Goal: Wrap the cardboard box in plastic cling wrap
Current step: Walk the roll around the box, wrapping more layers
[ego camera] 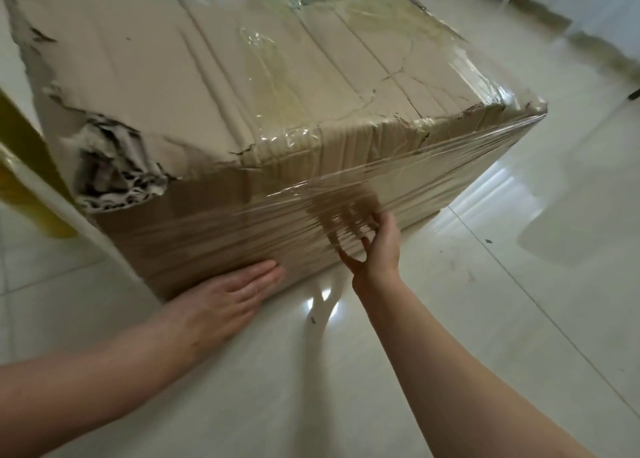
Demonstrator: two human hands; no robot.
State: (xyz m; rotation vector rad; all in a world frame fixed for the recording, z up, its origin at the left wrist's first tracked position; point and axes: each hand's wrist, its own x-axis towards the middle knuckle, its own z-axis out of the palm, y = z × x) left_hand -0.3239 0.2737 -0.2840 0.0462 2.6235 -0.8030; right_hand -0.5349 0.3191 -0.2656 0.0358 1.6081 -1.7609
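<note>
Ideally, the flat left hand (pixel 235 295) pins cling wrap (pixel 433 166) against the near face of the cardboard box (pixel 173 76); the right hand (pixel 377 249), gripping the film, pulls it taut.

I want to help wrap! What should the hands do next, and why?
Probably the right hand should pull the cling wrap tight along the cardboard box: its fingers hook behind wrinkled film, while the left hand presses the side flat.
</note>
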